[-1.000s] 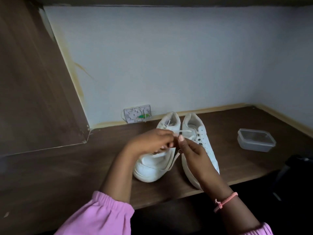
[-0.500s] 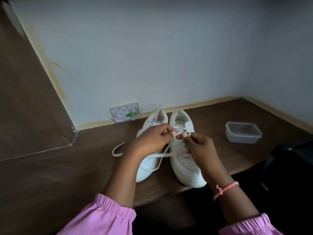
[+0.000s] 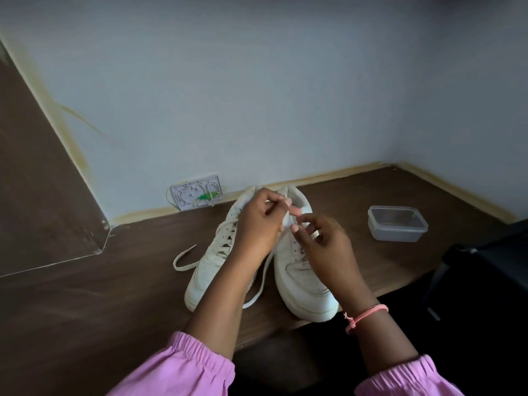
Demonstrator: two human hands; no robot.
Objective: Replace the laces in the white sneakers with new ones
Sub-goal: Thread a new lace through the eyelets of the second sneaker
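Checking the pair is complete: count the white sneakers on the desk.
2. The left sneaker and the right sneaker stand side by side mid-desk, toes toward the person, partly hidden by the hands.

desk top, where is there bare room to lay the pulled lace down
Bare wood shows between the right sneaker and the plastic container, and left of the left sneaker beyond its trailing lace end. It is crowded between the sneakers, where both hands work.

Two white sneakers [image 3: 303, 284] stand side by side on the counter [image 3: 114, 295], toes toward the edge; a loose white lace [image 3: 258, 284] trails between them.
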